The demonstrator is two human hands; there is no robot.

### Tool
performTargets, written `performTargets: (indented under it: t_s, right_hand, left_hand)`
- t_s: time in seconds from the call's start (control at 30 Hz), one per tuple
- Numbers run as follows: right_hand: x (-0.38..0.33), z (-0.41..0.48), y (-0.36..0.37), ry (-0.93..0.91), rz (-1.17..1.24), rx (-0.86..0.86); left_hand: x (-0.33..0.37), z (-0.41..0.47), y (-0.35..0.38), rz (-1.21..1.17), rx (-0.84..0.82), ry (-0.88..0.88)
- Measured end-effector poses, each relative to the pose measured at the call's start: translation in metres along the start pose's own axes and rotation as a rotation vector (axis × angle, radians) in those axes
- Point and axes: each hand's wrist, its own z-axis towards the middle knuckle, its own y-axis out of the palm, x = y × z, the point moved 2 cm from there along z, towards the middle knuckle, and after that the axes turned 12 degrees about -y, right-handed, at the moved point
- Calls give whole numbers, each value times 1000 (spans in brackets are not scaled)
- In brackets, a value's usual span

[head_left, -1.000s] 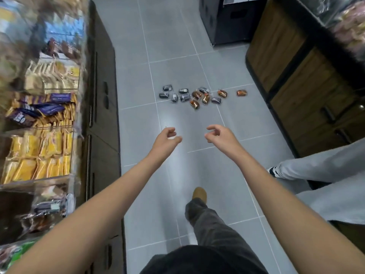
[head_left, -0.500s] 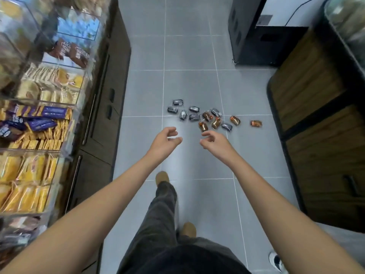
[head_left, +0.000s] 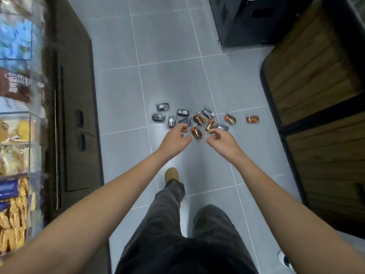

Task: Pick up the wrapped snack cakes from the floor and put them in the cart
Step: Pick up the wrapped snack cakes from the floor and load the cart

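Several wrapped snack cakes lie scattered on the grey tiled floor, dark silver ones (head_left: 163, 107) to the left and orange-brown ones (head_left: 230, 119) to the right, with one orange cake (head_left: 252, 119) apart at the far right. My left hand (head_left: 174, 139) and my right hand (head_left: 220, 140) reach forward side by side, fingers loosely curled and apart, holding nothing. Between the two hands shows an orange cake (head_left: 196, 133). My hands hover over the near edge of the pile. No cart is in view.
A shelf of packaged snacks (head_left: 15, 135) and dark cabinet doors (head_left: 77, 115) line the left side. A wooden counter (head_left: 320, 95) stands on the right and a black cabinet (head_left: 246, 20) at the back. My leg and tan shoe (head_left: 172, 174) step forward; another person's shoe (head_left: 284, 262) shows bottom right.
I have walked towards the cakes and looked further down, so the pile now sits right beyond my fingertips. Both hands stayed stretched out and holding nothing.
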Motion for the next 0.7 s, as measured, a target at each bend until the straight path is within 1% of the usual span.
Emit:
performTargets:
  t_s: [0.17,0.3,0.37,0.6,0.7]
  right_hand:
    - [-2,52,-14,57,63,94]
    - [2,86,-26,100,102,135]
    - [6,102,-32,114,112,136]
    - [36,155,-56,185,182,108]
    - [50,183,-62,224,203,109]
  left_hand:
    - [36,65,5,84,-53,-23]
    - [56,105,17,124,-100,-5]
    - [62,124,21,149,-118,-12]
    - [81,188,40,219,-152,-135]
    - [86,222,48,273,-126,-136]
